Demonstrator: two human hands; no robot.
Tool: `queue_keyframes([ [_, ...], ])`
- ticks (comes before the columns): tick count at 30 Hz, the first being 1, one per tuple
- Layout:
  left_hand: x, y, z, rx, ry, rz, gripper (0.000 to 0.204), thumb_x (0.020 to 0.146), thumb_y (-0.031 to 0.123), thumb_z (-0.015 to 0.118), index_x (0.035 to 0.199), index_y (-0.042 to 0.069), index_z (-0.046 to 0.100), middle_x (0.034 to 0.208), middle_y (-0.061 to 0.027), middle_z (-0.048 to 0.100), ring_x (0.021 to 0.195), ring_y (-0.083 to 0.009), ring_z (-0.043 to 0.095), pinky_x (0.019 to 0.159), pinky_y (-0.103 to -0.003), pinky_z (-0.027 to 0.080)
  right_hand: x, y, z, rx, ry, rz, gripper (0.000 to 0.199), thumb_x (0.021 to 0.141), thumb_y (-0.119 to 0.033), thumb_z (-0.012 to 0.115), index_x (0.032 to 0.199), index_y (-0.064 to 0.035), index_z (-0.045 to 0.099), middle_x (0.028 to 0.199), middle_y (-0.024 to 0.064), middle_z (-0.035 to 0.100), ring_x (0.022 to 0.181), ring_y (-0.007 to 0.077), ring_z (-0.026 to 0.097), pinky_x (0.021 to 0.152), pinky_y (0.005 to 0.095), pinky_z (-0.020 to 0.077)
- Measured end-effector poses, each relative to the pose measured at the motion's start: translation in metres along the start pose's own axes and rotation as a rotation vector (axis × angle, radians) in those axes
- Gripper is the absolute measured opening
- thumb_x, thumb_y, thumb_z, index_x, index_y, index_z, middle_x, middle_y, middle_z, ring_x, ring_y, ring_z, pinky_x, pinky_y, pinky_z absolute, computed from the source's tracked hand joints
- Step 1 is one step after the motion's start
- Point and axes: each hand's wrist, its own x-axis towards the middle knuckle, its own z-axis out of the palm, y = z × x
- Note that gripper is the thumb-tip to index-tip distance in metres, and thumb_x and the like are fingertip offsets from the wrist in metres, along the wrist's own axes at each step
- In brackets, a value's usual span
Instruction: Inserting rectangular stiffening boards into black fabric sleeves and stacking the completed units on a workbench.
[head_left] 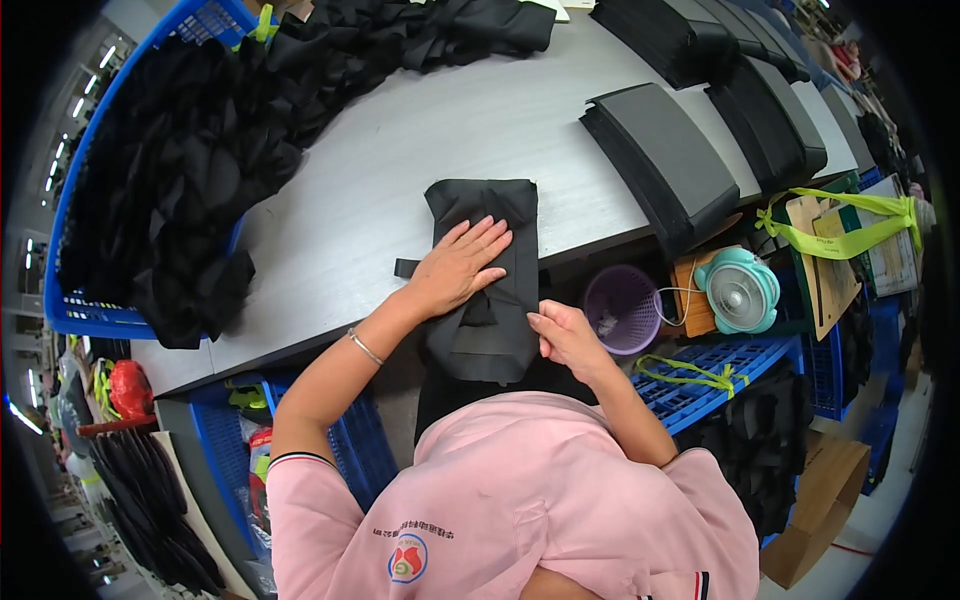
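Observation:
A black fabric piece (514, 310), sewn like a flat pouch, lies at the front edge of the table, its near end hanging over toward me. A short black tab (405, 268) sticks out from its left side. Flat on the upper part rests my left hand (458, 268), fingers stretched out, pressing the cloth. My right hand (568, 335) has its fingers curled and pinches the right edge of the piece near the table's edge. Creases run across the cloth between the two hands. What lies under it is hidden.
Heaped black fabric pieces (190, 150) fill a blue crate (95, 318) at the left and spread along the table's (370, 150) back. Neat black stacks (660, 150) stand at the right. A purple basket (622, 310), a teal fan (740, 290) and a blue crate (700, 385) sit lower right.

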Motion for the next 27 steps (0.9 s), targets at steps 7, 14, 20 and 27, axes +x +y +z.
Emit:
queue_keyframes([
  [7,0.001,0.018,-0.002,-0.529,0.085,-0.142,0.044,0.105,0.036,0.044,0.132,0.005,0.063,0.15,-0.0121,0.047,0.148,-0.0277,0.03,0.122,-0.045,0.014,0.018,0.025,0.002,0.043,0.078,-0.119,0.021,0.099,-0.022,0.063,0.111,-0.0049,0.065,0.096,-0.0007,0.067,0.08,0.0057,0.059,0.07,0.0225,0.0487],
  [14,-0.013,0.141,-0.138,-1.181,0.566,-0.08,0.021,0.09,0.003,0.056,0.1,-0.006,0.072,0.11,-0.018,0.072,0.104,-0.0284,0.069,0.092,-0.035,0.053,0.019,0.023,-0.009,0.1,0.01,-0.333,0.03,0.101,-0.012,0.058,0.128,-0.0003,0.061,0.118,0.0021,0.067,0.104,0.0083,0.061,0.09,0.0256,0.0503],
  [20,-0.014,0.268,-0.225,-1.945,0.322,0.102,0.01,0.085,0.017,0.069,0.092,0.013,0.063,0.098,0.0028,0.066,0.099,-0.0197,0.059,0.08,-0.045,0.046,-0.014,0.04,-0.039,0.155,0.161,-0.342,0.028,0.099,-0.011,0.06,0.125,-0.0012,0.063,0.115,-0.0006,0.068,0.098,0.006,0.06,0.087,0.0239,0.0505],
  [27,0.009,0.291,-0.206,-2.056,0.181,0.218,0.008,0.087,0.018,0.067,0.091,0.012,0.064,0.096,0.0017,0.066,0.097,-0.0203,0.06,0.08,-0.044,0.046,-0.131,0.084,-0.123,0.269,0.597,-0.462,0.031,0.101,0.002,0.044,0.128,0.0002,0.06,0.122,0.0035,0.065,0.11,0.0112,0.061,0.099,0.0281,0.0494],
])
